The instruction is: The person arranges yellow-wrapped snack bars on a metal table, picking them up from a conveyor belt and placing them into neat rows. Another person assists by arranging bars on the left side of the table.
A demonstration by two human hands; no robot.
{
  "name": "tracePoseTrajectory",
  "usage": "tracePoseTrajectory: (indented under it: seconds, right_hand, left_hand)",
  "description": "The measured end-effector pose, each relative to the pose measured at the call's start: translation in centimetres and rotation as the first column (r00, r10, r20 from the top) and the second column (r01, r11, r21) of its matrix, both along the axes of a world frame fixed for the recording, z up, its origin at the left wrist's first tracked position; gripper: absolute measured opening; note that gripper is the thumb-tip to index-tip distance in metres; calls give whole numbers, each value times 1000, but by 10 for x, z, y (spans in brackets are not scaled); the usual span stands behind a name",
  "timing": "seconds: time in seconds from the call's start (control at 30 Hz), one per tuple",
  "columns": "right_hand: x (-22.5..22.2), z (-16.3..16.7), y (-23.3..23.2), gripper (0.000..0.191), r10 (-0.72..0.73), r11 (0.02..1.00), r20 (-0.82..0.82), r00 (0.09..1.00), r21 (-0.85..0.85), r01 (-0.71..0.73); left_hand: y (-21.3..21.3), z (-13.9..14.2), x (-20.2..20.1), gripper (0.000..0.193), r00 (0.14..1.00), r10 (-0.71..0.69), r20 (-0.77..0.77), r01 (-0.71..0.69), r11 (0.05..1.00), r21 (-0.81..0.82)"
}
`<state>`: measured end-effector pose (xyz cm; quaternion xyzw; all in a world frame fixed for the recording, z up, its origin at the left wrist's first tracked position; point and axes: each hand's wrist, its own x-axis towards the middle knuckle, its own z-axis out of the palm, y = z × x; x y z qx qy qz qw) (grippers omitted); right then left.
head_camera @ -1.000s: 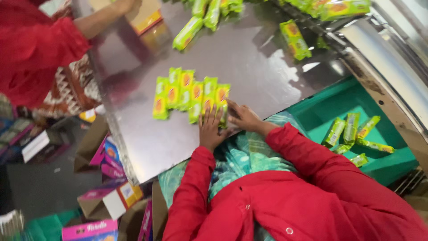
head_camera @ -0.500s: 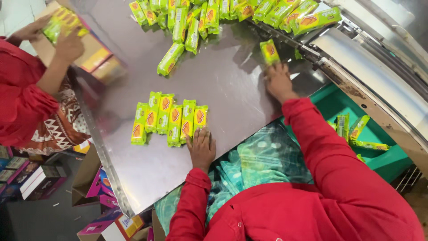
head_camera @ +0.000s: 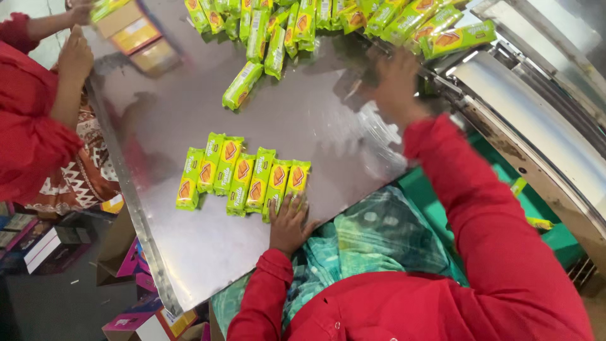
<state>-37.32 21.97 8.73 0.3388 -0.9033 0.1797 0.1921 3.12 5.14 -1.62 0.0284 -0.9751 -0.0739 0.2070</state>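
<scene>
Packets (head_camera: 243, 179) lined up in a row of seven, plenty more waiting loose.

Green-and-yellow packets squared side by side on steel table (head_camera: 189, 252), just ahead of left hand (head_camera: 288, 222), fingers spread flat, tips touching the row's near end, gripping nothing. Right hand (head_camera: 396, 81) stretched far forward, blurred, at the heap of loose packets (head_camera: 315, 22); grip impossible to tell. Row begun, heap barely dented.

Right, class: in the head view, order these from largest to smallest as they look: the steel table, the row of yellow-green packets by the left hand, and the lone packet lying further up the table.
1. Steel table
2. Row of packets, beside the left hand
3. Lone packet; it lies farther from the camera, yet the order is plain.
</scene>
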Motion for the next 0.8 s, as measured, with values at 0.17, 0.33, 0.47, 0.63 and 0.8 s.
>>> tracePoseTrajectory:
  seconds: [0.17,0.33,0.47,0.63,0.8]
  right_hand:
    - [-96,92,22,118,-331,942,313,890,47,333]
    - [-115,89,1,125,-313,950,545,777,193,247]
    - [-105,60,-17,121,-52,990,315,948,143,7]
    - [-12,-8,-30,112,100,908,225,969,377,-181]
    - [100,-56,-8,100,252,956,232,939,88,-278]
  left_hand:
    - [-1,1,-3,55,999,15,28,-17,997,79]
    - [-2,0,-6,56,999,25,32,-29,993,112]
    - [-2,-2,-7,55,999,45,18,-46,994,97]
    - [-1,-5,-7,53,998,59,1,-59,993,106]
    - [2,-10,-3,53,998,65,-11,-64,993,99]
